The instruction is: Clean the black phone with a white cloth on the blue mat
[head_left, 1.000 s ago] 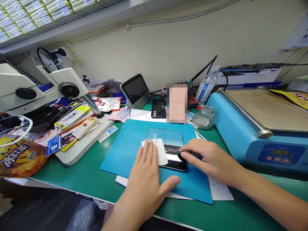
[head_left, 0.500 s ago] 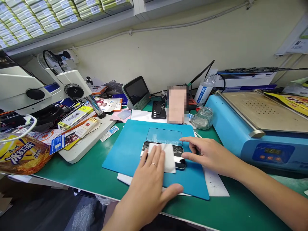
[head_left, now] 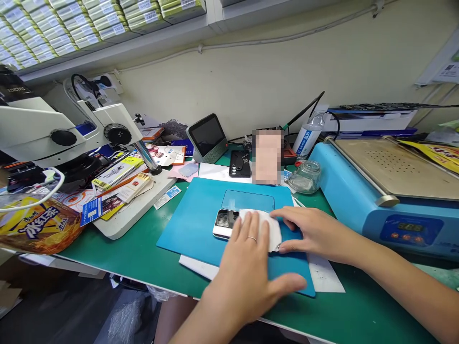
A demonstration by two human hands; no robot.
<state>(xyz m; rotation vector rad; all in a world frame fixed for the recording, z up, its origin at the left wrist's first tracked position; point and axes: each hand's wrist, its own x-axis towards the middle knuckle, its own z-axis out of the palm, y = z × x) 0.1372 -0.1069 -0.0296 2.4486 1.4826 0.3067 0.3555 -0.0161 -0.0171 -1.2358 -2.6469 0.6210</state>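
Note:
A smartphone point(head_left: 223, 232) with a dark, reflective screen lies crosswise on a blue mat point(head_left: 190, 229). My left hand point(head_left: 247, 267) rests flat on a white wipe point(head_left: 274, 234), pressing it over the right part of the screen, thumb spread to the side. At the phone's right end is my right hand point(head_left: 304, 229); its thumb and index finger straddle that end, and the wipe partly hides the contact. Just behind the phone, a clear screen protector point(head_left: 247, 199) with a dark outline lies on the mat.
A blue heating machine point(head_left: 358, 205) stands at right, beside a glass jar point(head_left: 304, 176). Behind the mat are a black phone case point(head_left: 239, 164) and a smart display point(head_left: 208, 138). At left are a microscope point(head_left: 71, 129) and a large drink bottle point(head_left: 39, 224).
My left hand has slid right along the screen with the wipe, uncovering the phone's left part and covering its right part. My right hand stays at the phone's right end.

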